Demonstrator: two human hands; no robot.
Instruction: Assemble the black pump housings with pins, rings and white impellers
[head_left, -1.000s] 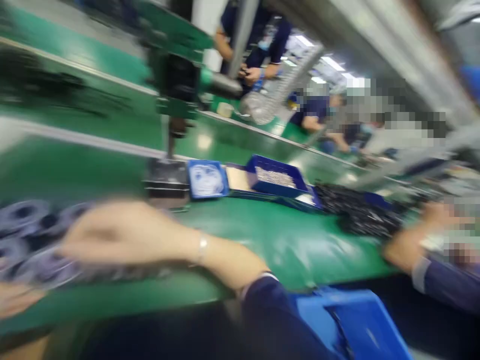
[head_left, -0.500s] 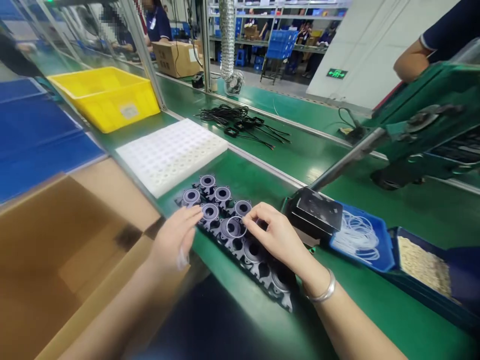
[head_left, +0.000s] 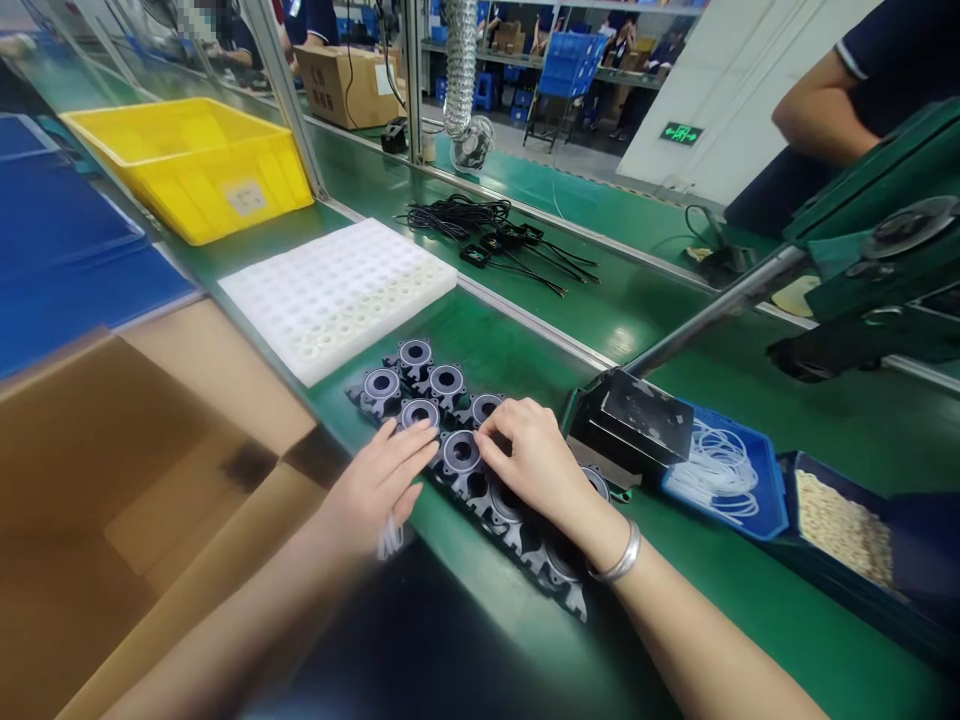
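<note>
A black rack (head_left: 529,545) lies slantwise on the green bench and carries several dark round parts with light rims. My left hand (head_left: 386,475) reaches over its left side, fingertips at a round part (head_left: 420,415). White rings (head_left: 390,540) hang from the underside of that hand, partly hidden by the palm. My right hand (head_left: 525,450) has thumb and index pinched at the right edge of another round part (head_left: 460,452), where a thin pale ring lies around the rim. The right palm covers some parts.
Left are an open cardboard box (head_left: 180,320), a white foam tray (head_left: 337,290) and a yellow bin (head_left: 225,180). Black cables (head_left: 465,215) lie beyond. Right are a black block (head_left: 637,415), a blue tray of white rings (head_left: 772,490) and a machine arm (head_left: 720,305). Behind is a person's arm (head_left: 825,110).
The ring at my right fingertips, tilted above the round part before, now lies flat on it. My left hand has moved right and over the rack. The view has shifted slightly.
</note>
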